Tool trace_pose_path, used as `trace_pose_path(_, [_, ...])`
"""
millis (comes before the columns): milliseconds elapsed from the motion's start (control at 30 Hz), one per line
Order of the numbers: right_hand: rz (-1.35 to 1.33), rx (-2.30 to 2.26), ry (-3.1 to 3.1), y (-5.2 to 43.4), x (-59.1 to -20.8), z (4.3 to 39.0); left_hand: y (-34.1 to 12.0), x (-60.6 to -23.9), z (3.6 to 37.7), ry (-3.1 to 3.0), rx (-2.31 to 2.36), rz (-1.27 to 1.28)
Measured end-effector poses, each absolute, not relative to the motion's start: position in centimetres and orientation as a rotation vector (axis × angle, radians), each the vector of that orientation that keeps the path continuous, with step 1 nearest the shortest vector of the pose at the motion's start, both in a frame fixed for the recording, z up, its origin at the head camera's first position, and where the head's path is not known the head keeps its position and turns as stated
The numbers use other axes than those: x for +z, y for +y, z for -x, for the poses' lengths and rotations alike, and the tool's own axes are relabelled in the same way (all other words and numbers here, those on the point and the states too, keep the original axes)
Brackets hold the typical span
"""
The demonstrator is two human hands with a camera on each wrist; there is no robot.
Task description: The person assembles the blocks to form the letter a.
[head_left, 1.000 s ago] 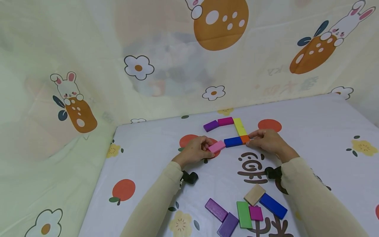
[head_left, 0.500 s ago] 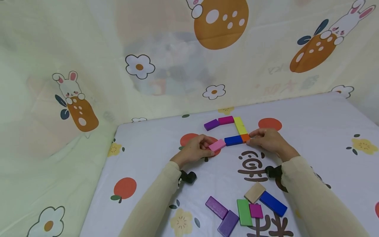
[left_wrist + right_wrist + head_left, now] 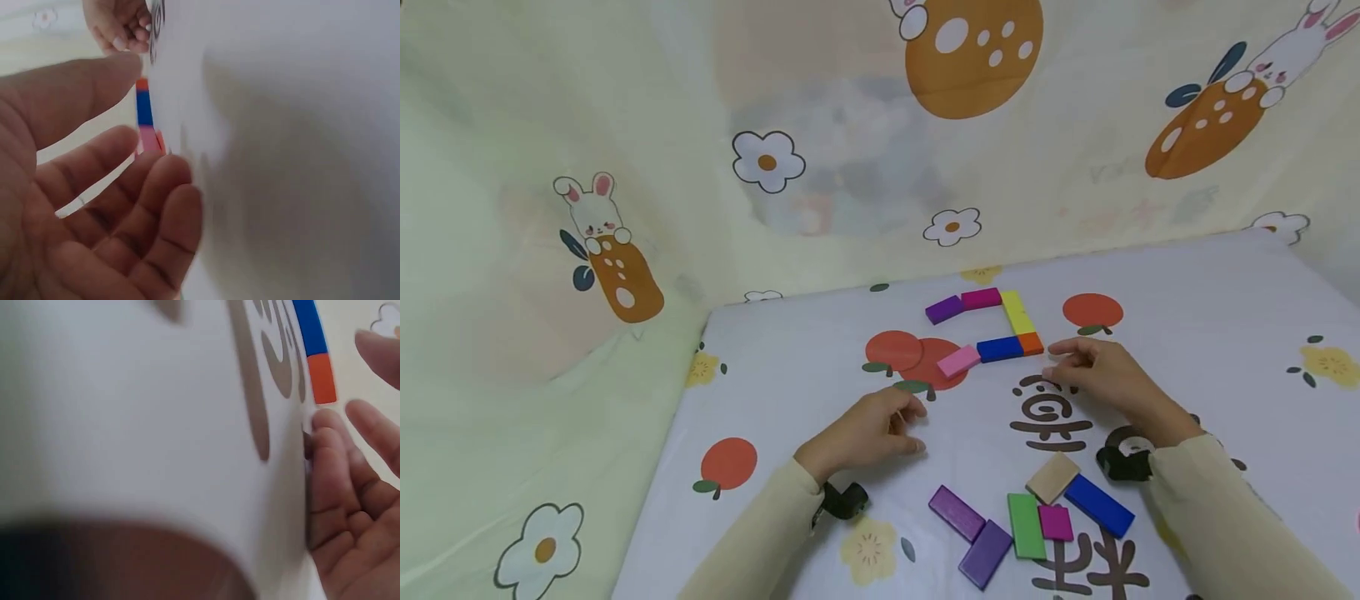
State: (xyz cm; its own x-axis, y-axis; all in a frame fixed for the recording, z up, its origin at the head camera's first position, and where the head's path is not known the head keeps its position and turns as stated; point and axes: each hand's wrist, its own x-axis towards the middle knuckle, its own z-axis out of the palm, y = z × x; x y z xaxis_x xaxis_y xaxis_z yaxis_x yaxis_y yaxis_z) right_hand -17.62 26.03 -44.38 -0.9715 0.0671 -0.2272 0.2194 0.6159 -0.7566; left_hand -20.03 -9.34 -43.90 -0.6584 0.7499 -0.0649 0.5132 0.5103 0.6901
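A bent row of flat coloured blocks lies on the white printed sheet (image 3: 820, 358): purple (image 3: 943, 309), magenta (image 3: 981, 298), yellow (image 3: 1017, 312), orange (image 3: 1032, 342), blue (image 3: 1000, 348) and pink (image 3: 958, 361). My left hand (image 3: 913, 427) hovers below the pink block, fingers loosely curled, holding nothing. My right hand (image 3: 1054, 364) sits just right of and below the orange block, fingers relaxed and empty. The left wrist view shows my bare palm (image 3: 94, 206) with the pink block (image 3: 149, 139) beyond it. In the right wrist view the orange block (image 3: 322, 378) lies just past my fingers (image 3: 337, 481).
Several loose blocks lie near the front: two purple (image 3: 957, 512), a green (image 3: 1026, 525), a small magenta (image 3: 1056, 522), a plain wooden (image 3: 1053, 477) and a long blue (image 3: 1097, 505). A cartoon-printed curtain (image 3: 625, 208) hangs behind and to the left of the sheet.
My left hand let go of the pink block and drew back toward me. My right hand came off the orange block and moved slightly back. The blocks stayed put.
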Motion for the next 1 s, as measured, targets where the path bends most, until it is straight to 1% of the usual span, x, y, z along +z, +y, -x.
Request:
trace_pose_path(200, [-0.016, -1.194, 2.697, 25.8, -43.1, 14.2, -9.2, -43.0, 16.8, 2.402, 0.740, -1.173])
trace_pose_path(300, [0.076, -1.153, 2.686, 25.3, -42.9, 12.4, -8.8, -42.9, 15.3, 2.440, 0.635, -1.174])
trace_pose_path(433, [0.123, -1.102, 2.677, 24.6, -42.9, 10.4, -8.1, -43.1, 13.7, 2.514, 0.517, -1.162])
trace_pose_path(733, [0.139, -1.026, 2.698, 24.0, -43.4, 7.6, -6.6, -43.7, 11.7, 2.616, 0.342, -1.153])
trace_pose_path(1000, [0.003, -0.856, 2.714, 23.9, -43.7, 5.9, -5.7, -43.9, 10.8, 2.655, 0.335, -1.102])
